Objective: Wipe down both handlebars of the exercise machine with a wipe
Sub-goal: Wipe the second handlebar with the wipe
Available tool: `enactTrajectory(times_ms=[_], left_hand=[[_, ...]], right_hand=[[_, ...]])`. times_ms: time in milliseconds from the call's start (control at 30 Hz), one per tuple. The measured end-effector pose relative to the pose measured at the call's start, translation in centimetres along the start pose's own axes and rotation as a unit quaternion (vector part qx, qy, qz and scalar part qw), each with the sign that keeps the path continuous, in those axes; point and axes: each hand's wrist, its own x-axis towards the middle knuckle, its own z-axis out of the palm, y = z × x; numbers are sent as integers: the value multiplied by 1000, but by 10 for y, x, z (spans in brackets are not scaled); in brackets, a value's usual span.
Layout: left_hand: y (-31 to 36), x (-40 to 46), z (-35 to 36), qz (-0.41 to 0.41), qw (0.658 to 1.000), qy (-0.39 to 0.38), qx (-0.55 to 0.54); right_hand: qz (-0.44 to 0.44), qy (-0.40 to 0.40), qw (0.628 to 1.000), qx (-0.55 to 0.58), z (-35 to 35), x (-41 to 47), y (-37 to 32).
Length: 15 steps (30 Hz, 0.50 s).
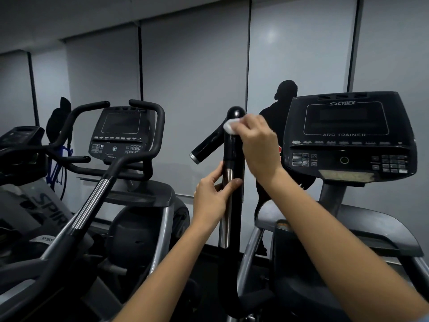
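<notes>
A dim gym, grey panelled walls behind. Nearest, the left hand grips the upright black handlebar (beside its metal strip). Higher, the right hand presses a white crumpled wipe against the handlebar's rounded top. Beyond, the black Cybex console.

The wipe under the right hand is white against the glossy black handlebar. By the left hand, a brushed silver strip runs down that handlebar. The stub grip left of the right hand is black, capped in silver. Right of both hands, the black console carries pale grey lettering. Behind the hands, the blinds are flat grey.
</notes>
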Motion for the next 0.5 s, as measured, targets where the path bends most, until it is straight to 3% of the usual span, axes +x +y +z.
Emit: enactTrajectory(times_ms=[100,300,433,500], left_hand=[[-1,-1,0,2,1000,7,-12],[1,0,-1,8,1000,1,-2],[1,-1,0,-5,1000,5,-15],[2,-1,-1,-10,1000,7,-12]], right_hand=[[55,8,995,78,7,16,4],[112,27,978,173,-3,-44,-10],[108,43,979,167,4,-9,-2],[116,2,983,144,9,22,5]])
